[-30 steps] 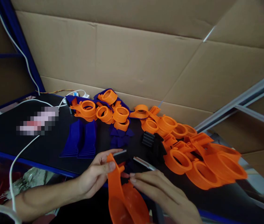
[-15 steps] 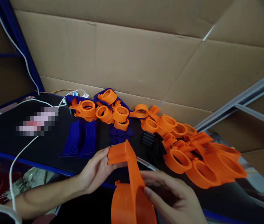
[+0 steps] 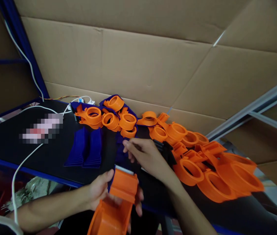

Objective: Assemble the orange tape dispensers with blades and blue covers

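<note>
Black tabletop (image 3: 52,160), cardboard wall (image 3: 148,71) behind

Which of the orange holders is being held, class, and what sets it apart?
The orange holder in the left hand, with a pale toothed strip at its end; the other holders sit beyond, unheld.

Looking like a small assembly workshop tbh: orange plastic parts (image 3: 220,166) are lying heaped around 4 o'clock on a black bench (image 3: 52,158), blue pieces (image 3: 94,147) are sitting stacked near 8, cardboard (image 3: 143,62) is walling off 12.
</note>
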The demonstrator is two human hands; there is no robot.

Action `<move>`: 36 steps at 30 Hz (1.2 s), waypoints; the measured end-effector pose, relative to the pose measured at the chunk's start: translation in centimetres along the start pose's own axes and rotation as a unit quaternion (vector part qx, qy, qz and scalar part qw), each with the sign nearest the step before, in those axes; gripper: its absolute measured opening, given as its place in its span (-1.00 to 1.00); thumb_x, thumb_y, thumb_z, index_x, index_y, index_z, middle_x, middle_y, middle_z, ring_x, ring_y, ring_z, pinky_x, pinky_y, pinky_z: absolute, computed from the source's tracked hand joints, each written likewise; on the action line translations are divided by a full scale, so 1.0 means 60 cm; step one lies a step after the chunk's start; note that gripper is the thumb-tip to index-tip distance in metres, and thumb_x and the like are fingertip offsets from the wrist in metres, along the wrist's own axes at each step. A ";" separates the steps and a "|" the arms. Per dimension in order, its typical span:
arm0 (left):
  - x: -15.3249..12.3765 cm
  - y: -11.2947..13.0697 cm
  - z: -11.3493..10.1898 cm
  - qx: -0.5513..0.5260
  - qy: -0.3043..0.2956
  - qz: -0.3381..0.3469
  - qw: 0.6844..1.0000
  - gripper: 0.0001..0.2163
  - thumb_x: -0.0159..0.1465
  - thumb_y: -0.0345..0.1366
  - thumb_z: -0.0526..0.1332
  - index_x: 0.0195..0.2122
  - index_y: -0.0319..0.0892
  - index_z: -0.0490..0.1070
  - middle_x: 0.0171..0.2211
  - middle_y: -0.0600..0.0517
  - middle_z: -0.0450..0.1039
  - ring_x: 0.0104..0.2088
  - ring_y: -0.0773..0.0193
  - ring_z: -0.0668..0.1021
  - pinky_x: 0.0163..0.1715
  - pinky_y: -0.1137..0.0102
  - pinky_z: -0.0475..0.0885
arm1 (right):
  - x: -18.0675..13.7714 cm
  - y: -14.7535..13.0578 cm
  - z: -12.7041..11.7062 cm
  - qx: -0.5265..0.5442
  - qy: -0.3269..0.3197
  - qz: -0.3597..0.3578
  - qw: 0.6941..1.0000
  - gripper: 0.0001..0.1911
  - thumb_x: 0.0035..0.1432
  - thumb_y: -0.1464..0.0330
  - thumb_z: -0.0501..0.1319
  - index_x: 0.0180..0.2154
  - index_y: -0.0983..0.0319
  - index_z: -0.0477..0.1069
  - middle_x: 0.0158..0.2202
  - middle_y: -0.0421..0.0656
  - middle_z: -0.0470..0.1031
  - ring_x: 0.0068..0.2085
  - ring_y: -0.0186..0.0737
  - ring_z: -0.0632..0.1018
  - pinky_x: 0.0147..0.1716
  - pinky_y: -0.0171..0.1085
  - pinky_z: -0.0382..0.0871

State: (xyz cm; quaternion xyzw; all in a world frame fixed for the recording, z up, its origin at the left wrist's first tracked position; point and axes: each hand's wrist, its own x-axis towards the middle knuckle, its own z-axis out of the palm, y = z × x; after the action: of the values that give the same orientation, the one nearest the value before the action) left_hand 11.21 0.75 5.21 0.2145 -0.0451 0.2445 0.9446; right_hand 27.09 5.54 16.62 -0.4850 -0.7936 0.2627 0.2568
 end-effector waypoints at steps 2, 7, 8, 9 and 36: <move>-0.001 -0.005 -0.009 0.026 -0.015 0.006 1.000 -0.43 0.12 0.08 0.36 0.06 -0.16 0.42 -0.17 -0.17 0.61 -0.24 0.00 0.66 -0.36 0.23 0.54 | 0.042 0.003 0.027 -0.060 -0.047 -0.005 0.997 -0.51 0.42 0.11 0.00 -0.39 0.26 0.50 -0.53 -0.20 0.51 -0.52 -0.38 0.49 -0.51 -0.41 0.26; -0.008 -0.014 -0.024 0.048 0.055 0.052 0.996 -0.45 0.17 0.04 0.35 0.06 -0.26 0.43 -0.12 -0.26 0.61 -0.24 0.01 0.66 -0.30 0.13 0.58 | 0.101 -0.011 0.085 -0.138 -0.066 -0.002 0.988 -0.46 0.23 -0.05 0.19 -0.56 0.24 0.46 -0.56 -0.15 0.49 -0.48 -0.28 0.46 -0.47 -0.32 0.16; -0.010 -0.015 -0.024 0.051 0.060 0.062 0.995 -0.45 0.17 0.02 0.36 0.06 -0.25 0.42 -0.13 -0.27 0.61 -0.24 0.01 0.67 -0.31 0.13 0.58 | 0.107 -0.015 0.092 -0.149 -0.068 -0.001 0.986 -0.46 0.18 -0.08 0.22 -0.56 0.23 0.46 -0.57 -0.14 0.49 -0.47 -0.26 0.47 -0.46 -0.31 0.16; -0.011 -0.016 -0.023 0.054 0.065 0.071 0.994 -0.46 0.17 0.01 0.36 0.06 -0.24 0.42 -0.13 -0.26 0.61 -0.25 0.00 0.67 -0.32 0.12 0.58 | 0.112 -0.020 0.097 -0.160 -0.069 0.001 0.985 -0.46 0.14 -0.10 0.24 -0.57 0.22 0.46 -0.57 -0.13 0.49 -0.46 -0.23 0.47 -0.45 -0.29 0.16; 0.012 0.005 0.025 0.021 0.158 0.111 0.981 -0.35 0.34 0.20 0.01 0.08 -0.32 0.47 -0.08 -0.27 0.60 0.01 -0.12 0.59 0.11 0.04 0.36 | -0.174 0.001 -0.017 -0.363 0.195 -0.324 0.851 -0.69 0.32 0.56 0.12 0.06 0.43 0.47 -0.18 0.00 0.63 -0.10 -0.11 0.59 -0.06 -0.20 0.42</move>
State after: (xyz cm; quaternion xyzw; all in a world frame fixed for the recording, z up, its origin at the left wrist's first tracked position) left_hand 11.71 0.65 6.82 0.1865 0.0866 0.3796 0.9020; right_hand 31.97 -3.71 15.74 -0.3003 -0.8782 -0.2425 0.2825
